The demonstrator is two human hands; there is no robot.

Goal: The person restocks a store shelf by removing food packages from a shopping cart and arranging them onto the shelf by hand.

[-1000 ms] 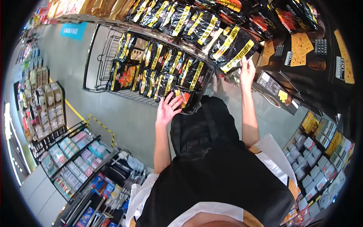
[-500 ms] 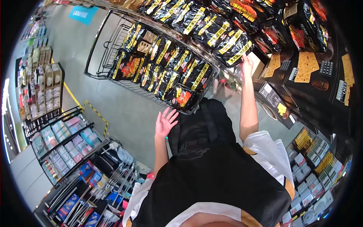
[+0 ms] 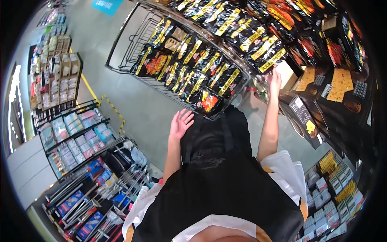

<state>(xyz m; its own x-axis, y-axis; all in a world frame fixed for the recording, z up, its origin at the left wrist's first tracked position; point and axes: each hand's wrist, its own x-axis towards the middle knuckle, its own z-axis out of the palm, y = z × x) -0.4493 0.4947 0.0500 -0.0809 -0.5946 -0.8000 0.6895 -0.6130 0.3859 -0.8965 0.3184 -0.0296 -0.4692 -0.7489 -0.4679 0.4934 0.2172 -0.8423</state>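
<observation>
My right hand [image 3: 275, 82] reaches up to the stacked goods, its fingers drawn together at the near end of a black packet [image 3: 268, 54] with yellow lettered bands. Part of the grip is hidden by the packet and the hand itself. My left hand [image 3: 180, 124] is held palm up with its fingers apart and slightly bent, holding nothing. Just beyond it stands a wire shopping cart [image 3: 139, 42], filled with rows of similar black packets [image 3: 209, 101]. A brown-tan packet [image 3: 174, 39] lies among them.
More black and red packets [image 3: 308, 50] are piled on a dark display stand [image 3: 342, 117] at right. Beside it is a black box [image 3: 304, 119] with a yellow mark. Shelves [image 3: 80, 141] line the left; a rack [image 3: 338, 177] of small goods stands lower right.
The view has shifted, so the cart and display appear farther right and lower. My right hand stays at the packet's end. My left hand remains open, with its fingers bent a little more.
</observation>
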